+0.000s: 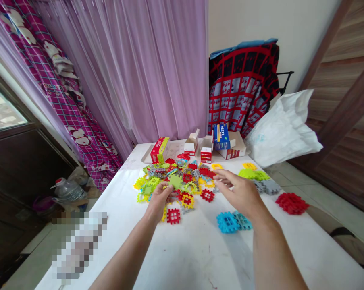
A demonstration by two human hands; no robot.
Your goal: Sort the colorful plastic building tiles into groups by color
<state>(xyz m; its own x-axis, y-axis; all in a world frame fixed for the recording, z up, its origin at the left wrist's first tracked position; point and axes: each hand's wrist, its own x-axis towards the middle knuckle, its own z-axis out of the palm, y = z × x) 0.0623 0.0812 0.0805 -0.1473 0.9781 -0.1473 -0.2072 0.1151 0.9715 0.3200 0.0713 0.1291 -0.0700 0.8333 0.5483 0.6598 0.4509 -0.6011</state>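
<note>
- Single view, head-worn, facing forward and down along the tabletop (182, 257).
- Close over the near end; forearms (129, 251) enter from bottom edge.
- Wide field: tabletop's far end mid-frame, purple curtain (169, 68) beyond, wooden door (345, 96) at right margin.

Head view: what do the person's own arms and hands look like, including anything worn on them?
The left hand and right hand are ungloved. The left forearm and right forearm are bare as far as the picture shows: no sleeve, watch or bracelet in view. No ring shows, though some fingers are partly hidden.
</note>
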